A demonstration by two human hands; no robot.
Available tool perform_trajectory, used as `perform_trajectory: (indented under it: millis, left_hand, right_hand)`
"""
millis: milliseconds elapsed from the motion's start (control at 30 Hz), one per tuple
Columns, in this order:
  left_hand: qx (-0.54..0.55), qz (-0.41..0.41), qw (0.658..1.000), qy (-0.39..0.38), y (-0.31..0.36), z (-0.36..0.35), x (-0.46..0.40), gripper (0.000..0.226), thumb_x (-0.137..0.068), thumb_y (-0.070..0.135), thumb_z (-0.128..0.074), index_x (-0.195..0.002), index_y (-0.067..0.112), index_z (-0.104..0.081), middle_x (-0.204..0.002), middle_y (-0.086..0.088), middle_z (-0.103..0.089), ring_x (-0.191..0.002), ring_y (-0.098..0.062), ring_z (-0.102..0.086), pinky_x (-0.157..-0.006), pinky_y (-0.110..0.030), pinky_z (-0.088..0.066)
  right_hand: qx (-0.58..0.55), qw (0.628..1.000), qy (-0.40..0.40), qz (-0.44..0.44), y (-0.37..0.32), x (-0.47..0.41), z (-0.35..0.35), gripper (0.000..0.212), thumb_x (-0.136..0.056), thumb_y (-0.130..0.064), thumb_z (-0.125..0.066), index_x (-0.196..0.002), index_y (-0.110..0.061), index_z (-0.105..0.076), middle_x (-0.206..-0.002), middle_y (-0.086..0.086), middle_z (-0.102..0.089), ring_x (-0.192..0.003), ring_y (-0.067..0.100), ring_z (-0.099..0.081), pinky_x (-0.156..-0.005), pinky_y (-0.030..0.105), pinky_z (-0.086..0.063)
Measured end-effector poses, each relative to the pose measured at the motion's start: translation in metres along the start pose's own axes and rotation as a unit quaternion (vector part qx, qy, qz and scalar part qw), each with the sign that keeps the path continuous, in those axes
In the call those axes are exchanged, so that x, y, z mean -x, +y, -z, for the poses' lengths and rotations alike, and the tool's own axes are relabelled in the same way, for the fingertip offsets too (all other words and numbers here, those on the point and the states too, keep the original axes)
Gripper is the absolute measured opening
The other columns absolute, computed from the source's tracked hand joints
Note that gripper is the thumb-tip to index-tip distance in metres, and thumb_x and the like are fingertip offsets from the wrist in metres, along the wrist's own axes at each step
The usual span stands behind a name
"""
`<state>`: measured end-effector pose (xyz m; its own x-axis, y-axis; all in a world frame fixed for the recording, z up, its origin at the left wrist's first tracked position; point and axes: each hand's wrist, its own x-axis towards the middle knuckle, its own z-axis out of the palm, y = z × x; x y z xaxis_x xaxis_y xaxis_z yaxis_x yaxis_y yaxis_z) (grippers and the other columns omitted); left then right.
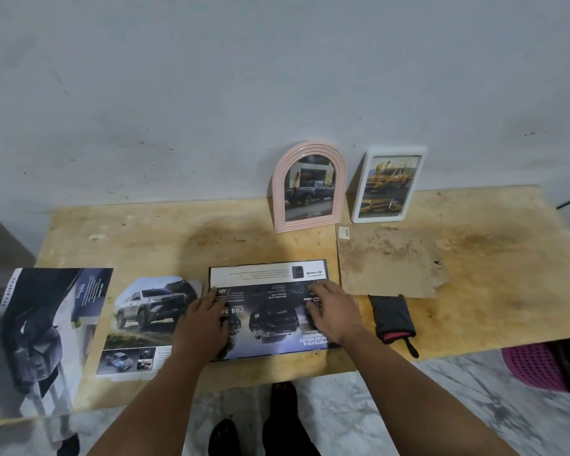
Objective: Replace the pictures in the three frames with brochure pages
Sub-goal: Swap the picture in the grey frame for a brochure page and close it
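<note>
Head view: left hand [200, 320] and right hand [331, 311] press flat, fingers spread, on brochure page [270, 311] over black frame at table's [474, 258] near edge. Paper thin, floppy, likely slides; grip frame edges.

**Counting the things**

There are three frames: a pink frame [309, 187] and a white frame [389, 185] stand at the wall [211, 93], and a dark frame [270, 309] lies flat on the table [474, 258]. Two loose car pages lie on the left: a big page [43, 334] and a cut page [145, 324]. There are two hands: the left hand [203, 327] and the right hand [334, 311]. One black pouch [392, 315], one purple basket [530, 366] and one small sticker [344, 232].
</note>
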<state>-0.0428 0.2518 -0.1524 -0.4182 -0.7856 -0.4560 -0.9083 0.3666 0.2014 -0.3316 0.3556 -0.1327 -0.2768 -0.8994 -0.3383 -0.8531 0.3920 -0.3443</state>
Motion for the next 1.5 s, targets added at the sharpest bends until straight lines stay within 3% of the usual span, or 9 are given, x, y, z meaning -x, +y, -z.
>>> perform_trajectory:
  millis: [233,367,533,733,1100,1200,1300,1400,1500]
  left_hand:
    - [0.102,0.115,0.986,0.056,0.013,0.002,-0.02,0.06,-0.1,0.032,-0.053,-0.156,0.016,-0.038,-0.162,-0.009,-0.034,-0.144,-0.036,-0.037,-0.111,-0.051,-0.044]
    - [0.129,0.152,0.976,0.09,0.011,-0.004,-0.036,0.048,-0.095,0.028,-0.055,-0.14,0.014,-0.054,-0.135,-0.016,-0.055,-0.118,-0.04,-0.056,-0.086,-0.052,-0.055]
    - [0.117,0.176,0.971,0.11,0.011,-0.006,-0.045,0.029,-0.096,0.027,-0.054,-0.122,0.018,-0.061,-0.117,-0.017,-0.058,-0.103,-0.045,-0.061,-0.079,-0.052,-0.056]
    - [0.134,0.18,0.964,0.139,0.008,-0.011,-0.052,0.026,-0.097,0.024,-0.054,-0.122,0.021,-0.062,-0.111,-0.017,-0.061,-0.095,-0.044,-0.063,-0.076,-0.047,-0.055]
    - [0.159,0.143,0.971,0.111,-0.002,-0.012,-0.048,0.033,-0.092,0.023,-0.06,-0.125,0.025,-0.057,-0.104,-0.017,-0.062,-0.085,-0.042,-0.063,-0.066,-0.046,-0.054]
    - [0.163,0.138,0.972,0.094,-0.002,-0.011,-0.045,0.043,-0.091,0.027,-0.06,-0.134,0.029,-0.051,-0.108,-0.015,-0.063,-0.089,-0.042,-0.065,-0.069,-0.047,-0.056]
    - [0.169,0.135,0.973,0.078,-0.003,-0.011,-0.037,0.046,-0.09,0.026,-0.058,-0.135,0.029,-0.051,-0.111,-0.014,-0.063,-0.096,-0.039,-0.063,-0.074,-0.048,-0.056]
    - [0.181,0.138,0.972,0.058,-0.005,-0.01,-0.029,0.056,-0.09,0.029,-0.06,-0.144,0.027,-0.048,-0.121,-0.018,-0.061,-0.101,-0.041,-0.063,-0.078,-0.049,-0.057]
    - [0.208,0.142,0.967,0.026,-0.011,-0.013,-0.023,0.058,-0.088,0.036,-0.059,-0.144,0.026,-0.048,-0.114,-0.015,-0.065,-0.092,-0.036,-0.067,-0.076,-0.045,-0.058]
  right_hand:
    - [-0.095,0.964,0.116,-0.22,0.07,-0.028,0.061,0.037,-0.099,-0.038,-0.051,-0.133,-0.024,-0.057,-0.134,0.007,-0.054,-0.122,0.031,-0.051,-0.101,0.051,-0.044]
    - [-0.148,0.915,0.103,-0.36,0.126,-0.05,0.091,0.047,-0.099,-0.041,-0.051,-0.14,-0.019,-0.047,-0.138,0.018,-0.048,-0.127,0.041,-0.047,-0.104,0.056,-0.042]
    - [-0.175,0.857,0.07,-0.48,0.179,-0.075,0.1,0.067,-0.091,-0.04,-0.06,-0.148,-0.011,-0.038,-0.15,0.019,-0.035,-0.135,0.04,-0.036,-0.109,0.049,-0.035]
    - [-0.166,0.805,0.048,-0.568,0.186,-0.091,0.094,0.125,-0.061,-0.066,-0.084,-0.154,-0.015,-0.017,-0.154,0.023,-0.025,-0.139,0.043,-0.031,-0.112,0.055,-0.034]
    - [-0.27,0.747,0.067,-0.604,0.217,-0.081,0.097,0.156,-0.047,-0.046,-0.1,-0.158,-0.026,0.008,-0.152,0.027,-0.026,-0.135,0.05,-0.037,-0.105,0.064,-0.041]
    - [-0.352,0.729,0.064,-0.584,0.224,-0.065,0.098,0.133,-0.042,-0.045,-0.099,-0.145,-0.029,-0.017,-0.141,0.017,-0.041,-0.126,0.043,-0.047,-0.093,0.056,-0.048]
    - [-0.444,0.729,0.091,-0.513,0.232,-0.046,0.103,0.088,-0.065,-0.017,-0.09,-0.131,-0.02,-0.032,-0.118,0.017,-0.048,-0.1,0.037,-0.061,-0.073,0.055,-0.058]
    - [-0.506,0.729,0.129,-0.442,0.231,-0.021,0.11,0.027,-0.078,0.001,-0.063,-0.093,-0.013,-0.046,-0.088,0.013,-0.05,-0.063,0.028,-0.059,-0.05,0.041,-0.052]
    - [-0.551,0.695,0.191,-0.42,0.222,0.0,0.117,0.019,-0.091,0.001,-0.052,-0.108,-0.006,-0.054,-0.102,0.016,-0.054,-0.08,0.035,-0.058,-0.055,0.049,-0.057]
